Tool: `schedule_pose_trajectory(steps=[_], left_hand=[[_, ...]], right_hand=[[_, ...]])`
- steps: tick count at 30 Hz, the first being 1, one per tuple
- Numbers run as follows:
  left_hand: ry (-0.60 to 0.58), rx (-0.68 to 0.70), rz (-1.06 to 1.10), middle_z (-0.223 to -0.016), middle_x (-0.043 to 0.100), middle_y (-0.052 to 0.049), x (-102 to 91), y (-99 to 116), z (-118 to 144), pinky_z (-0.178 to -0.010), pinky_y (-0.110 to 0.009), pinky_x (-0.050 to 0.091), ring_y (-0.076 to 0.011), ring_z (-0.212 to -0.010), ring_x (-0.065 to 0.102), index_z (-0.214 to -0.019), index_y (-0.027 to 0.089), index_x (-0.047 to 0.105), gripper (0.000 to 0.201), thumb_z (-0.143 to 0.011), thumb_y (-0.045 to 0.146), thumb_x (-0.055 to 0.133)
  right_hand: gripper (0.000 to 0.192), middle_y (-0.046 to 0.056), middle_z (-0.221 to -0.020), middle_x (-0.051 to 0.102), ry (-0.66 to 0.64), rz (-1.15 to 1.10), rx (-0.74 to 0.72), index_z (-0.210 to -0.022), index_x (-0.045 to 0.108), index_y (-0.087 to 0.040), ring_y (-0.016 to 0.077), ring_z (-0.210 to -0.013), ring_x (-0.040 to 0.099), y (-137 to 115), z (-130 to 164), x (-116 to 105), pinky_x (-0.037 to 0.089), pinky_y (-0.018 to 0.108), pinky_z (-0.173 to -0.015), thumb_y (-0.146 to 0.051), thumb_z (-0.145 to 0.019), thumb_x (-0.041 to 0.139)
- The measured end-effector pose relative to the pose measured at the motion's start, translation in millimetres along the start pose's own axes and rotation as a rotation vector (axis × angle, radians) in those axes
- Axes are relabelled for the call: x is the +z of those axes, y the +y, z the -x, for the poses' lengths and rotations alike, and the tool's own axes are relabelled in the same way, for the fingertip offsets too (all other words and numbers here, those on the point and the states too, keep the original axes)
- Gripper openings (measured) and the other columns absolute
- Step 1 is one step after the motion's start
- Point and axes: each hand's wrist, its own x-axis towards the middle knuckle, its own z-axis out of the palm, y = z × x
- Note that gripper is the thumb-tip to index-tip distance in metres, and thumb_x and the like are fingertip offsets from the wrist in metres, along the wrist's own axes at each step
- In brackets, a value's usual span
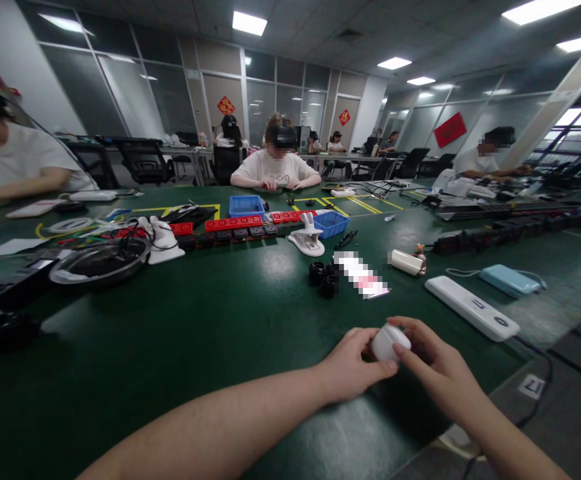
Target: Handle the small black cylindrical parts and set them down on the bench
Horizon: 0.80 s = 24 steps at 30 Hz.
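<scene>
A small white rounded case (389,343), shaped like an earbud case, is held between both hands above the front right of the green table. My left hand (353,361) grips it from the left, its thumb along the lower side. From the right, the fingertips and thumb of my right hand (435,357) press on the same case. Fingers cover part of it, so whether its lid is open I cannot tell. Beyond the hands lie several black round parts (326,275) and a bright, pixelated phone-like slab (363,275).
To the right are a white power strip (470,308), a light blue power bank (510,280) and a beige cylinder (407,263). Farther off stand a white clip base (308,239) and blue trays (331,225). A round metal pan (99,263) lies left. Co-workers sit around the table (210,347).
</scene>
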Motion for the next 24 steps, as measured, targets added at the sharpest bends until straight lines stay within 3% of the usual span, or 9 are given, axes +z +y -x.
schedule_pose_trajectory(steps=[4, 7, 12, 18, 24], left_hand=[[0.033, -0.074, 0.152, -0.087, 0.058, -0.005, 2.1, -2.3, -3.7, -0.065, -0.026, 0.044, -0.0157, -0.075, 0.054, -0.100, 0.013, 0.053, 0.033, -0.069, 0.020, 0.061], [0.098, -0.068, 0.124, -0.087, 0.060, -0.006, 4.1, -0.6, -2.5, -0.067, -0.027, 0.044, -0.0165, -0.076, 0.055, -0.096, 0.013, 0.054, 0.037, -0.062, 0.020, 0.068], [0.102, -0.081, 0.116, -0.081, 0.062, -0.003, 5.9, -1.8, -0.5, -0.064, -0.026, 0.044, -0.0162, -0.073, 0.056, -0.089, 0.014, 0.057, 0.034, -0.058, 0.020, 0.071], [0.135, -0.085, 0.032, -0.079, 0.061, -0.001, 9.3, -5.0, -0.1, -0.063, -0.024, 0.042, -0.0158, -0.073, 0.056, -0.084, 0.016, 0.056, 0.034, -0.055, 0.017, 0.074], [0.171, -0.085, 0.059, -0.080, 0.061, 0.000, 10.5, -7.1, 0.0, -0.062, -0.024, 0.043, -0.0159, -0.073, 0.056, -0.084, 0.016, 0.055, 0.034, -0.055, 0.017, 0.074]], right_hand=[[0.040, 0.002, -0.075, 0.056, 0.010, 0.031, 0.025, -0.110, 0.039, -0.020, 0.0173, -0.065, 0.055, 1.2, 0.3, -3.6, 0.044, 0.026, -0.054, -0.040, -0.076, 0.045], [0.036, 0.004, -0.082, 0.058, -0.014, 0.011, 0.086, -0.102, 0.045, -0.019, 0.0169, -0.066, 0.055, -3.6, 0.6, -4.7, 0.044, 0.025, -0.054, -0.043, -0.075, 0.048], [0.038, 0.004, -0.079, 0.059, -0.094, -0.131, 0.217, -0.094, 0.051, -0.016, 0.0128, -0.054, 0.050, -7.0, -1.0, -6.8, 0.040, 0.022, -0.043, -0.049, -0.076, 0.044], [0.042, 0.002, -0.067, 0.053, -0.156, -0.180, 0.207, -0.094, 0.053, -0.014, 0.0127, -0.054, 0.048, -2.1, -5.4, -6.7, 0.040, 0.021, -0.044, -0.050, -0.079, 0.037], [0.049, 0.004, -0.076, 0.057, -0.173, -0.165, 0.200, -0.106, 0.048, -0.016, 0.0149, -0.058, 0.052, -1.9, -13.7, -7.9, 0.045, 0.025, -0.048, -0.053, -0.080, 0.031]])
